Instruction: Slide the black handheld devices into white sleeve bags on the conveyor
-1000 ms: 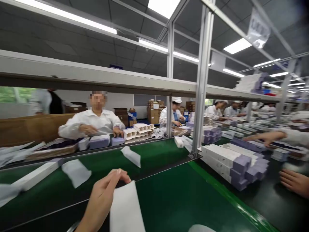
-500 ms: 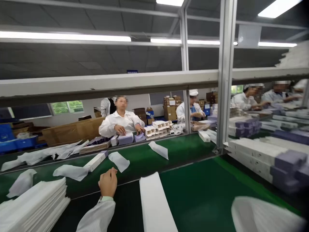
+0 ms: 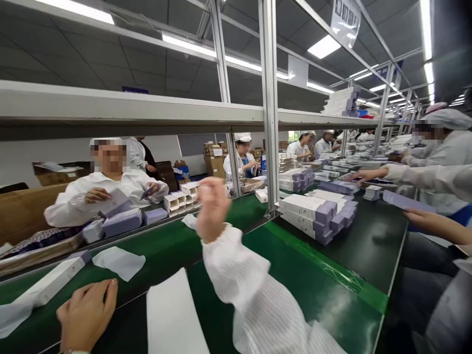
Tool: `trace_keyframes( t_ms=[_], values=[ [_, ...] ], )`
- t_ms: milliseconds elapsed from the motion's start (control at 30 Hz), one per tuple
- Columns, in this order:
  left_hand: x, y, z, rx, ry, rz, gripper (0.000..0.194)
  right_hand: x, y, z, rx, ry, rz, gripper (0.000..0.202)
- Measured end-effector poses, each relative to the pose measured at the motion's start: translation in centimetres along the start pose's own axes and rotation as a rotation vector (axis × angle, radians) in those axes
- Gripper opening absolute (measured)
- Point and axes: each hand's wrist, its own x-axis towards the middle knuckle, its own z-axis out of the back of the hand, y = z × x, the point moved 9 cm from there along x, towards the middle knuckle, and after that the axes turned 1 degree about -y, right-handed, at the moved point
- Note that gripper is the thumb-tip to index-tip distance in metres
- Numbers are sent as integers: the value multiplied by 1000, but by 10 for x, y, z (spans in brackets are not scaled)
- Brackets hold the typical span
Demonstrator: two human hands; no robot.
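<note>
The curled left hand (image 3: 87, 314) neighbored the white sheets (image 3: 172, 314), right hand (image 3: 213, 210) well beyond their edge; grips were unclear.

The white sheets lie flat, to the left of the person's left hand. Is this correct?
Not quite: the side is wrong. The head view shows the white sheets lying flat, to the right of the person's left hand.
</note>
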Motion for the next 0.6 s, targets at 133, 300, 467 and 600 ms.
trace_keyframes(
  t_ms=[133,300,467,600],
  values=[
    [-14,-51,-28,-46,311,-381,35,-79,-73,-92,-190,657,-261,23],
    [-24,-65,-42,-247,426,-287,34,-171,-143,-141,-74,974,-524,14],
    [-31,-72,-47,-269,471,-312,34,-179,-154,-132,-29,938,-554,16],
    [-32,-74,-50,-286,507,-284,33,-175,-152,-117,-91,888,-523,18]
  ],
)
